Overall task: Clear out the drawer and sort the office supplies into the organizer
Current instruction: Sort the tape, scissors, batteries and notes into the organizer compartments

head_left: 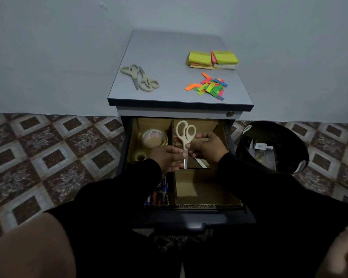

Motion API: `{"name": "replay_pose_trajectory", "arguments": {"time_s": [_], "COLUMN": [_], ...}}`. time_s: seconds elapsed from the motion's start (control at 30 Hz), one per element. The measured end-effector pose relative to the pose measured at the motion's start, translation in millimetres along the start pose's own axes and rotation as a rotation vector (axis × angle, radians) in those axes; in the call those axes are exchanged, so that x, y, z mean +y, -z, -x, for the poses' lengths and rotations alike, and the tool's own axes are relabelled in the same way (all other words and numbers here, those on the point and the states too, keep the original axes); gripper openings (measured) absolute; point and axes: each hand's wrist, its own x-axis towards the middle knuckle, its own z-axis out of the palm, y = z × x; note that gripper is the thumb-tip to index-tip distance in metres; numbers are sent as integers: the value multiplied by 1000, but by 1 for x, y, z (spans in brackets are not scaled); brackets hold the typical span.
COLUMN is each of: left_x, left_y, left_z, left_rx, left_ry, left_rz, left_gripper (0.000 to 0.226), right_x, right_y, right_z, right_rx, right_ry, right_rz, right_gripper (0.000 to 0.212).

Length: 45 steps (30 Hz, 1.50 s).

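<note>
Both hands meet over the open drawer point(189, 219), holding a pair of cream scissors point(185, 137) upright, handles up and blades pointing down. The left hand point(166, 158) has its fingers curled round the blade end, and the right hand point(206, 146) pinches the scissors just below the handles with thumb and fingers. The scissors hang above the cardboard organizer point(207, 203) that fills the drawer, over the divider between its rear compartments. In the rear left compartment lie a large tape roll point(154, 138) and a smaller one point(140, 155) just in front of it. Pens point(161, 195) lie in the front left compartment, partly hidden by the left sleeve. On the cabinet top point(165, 57) two more scissors point(140, 77) lie crossed at the left, two sticky-note stacks point(213, 59) sit side by side at the right rear, and a heap of coloured flags point(208, 86) lies in front of them. A dark bin point(272, 146) holding scraps stands on the tiled floor to the right.
</note>
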Motion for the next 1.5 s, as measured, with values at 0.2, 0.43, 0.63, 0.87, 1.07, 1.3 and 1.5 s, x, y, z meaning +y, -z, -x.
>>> {"name": "replay_pose_trajectory", "arguments": {"time_s": [0.2, 0.43, 0.63, 0.87, 1.07, 1.3, 1.5], "left_x": [7, 36, 51, 52, 21, -29, -38], "left_y": [11, 31, 42, 45, 51, 82, 82], "left_z": [-2, -3, -10, -20, -24, -31, -31], "left_rx": [-58, -69, -175, -182, 117, 221, 232], "left_ry": [-28, -87, -80, -123, -324, -500, -529], "left_rz": [-39, -421, -595, -562, -645, -1307, -1483], "left_gripper": [6, 3, 15, 8, 51, 110, 105], "right_x": [4, -4, -20, -23, -9, 10, 24], "right_y": [10, 27, 25, 31, 42, 35, 16], "right_z": [-13, -19, -17, -21, -34, -49, -55], "right_rx": [152, 82, 5, -50, 2, 9, -28], "right_ry": [297, 749, 849, 778, 446, 172, 35], "right_rz": [369, 1311, 1571, 1602, 1451, 1495, 1402], "right_gripper": [37, 27, 33, 36, 26, 33, 35]}}
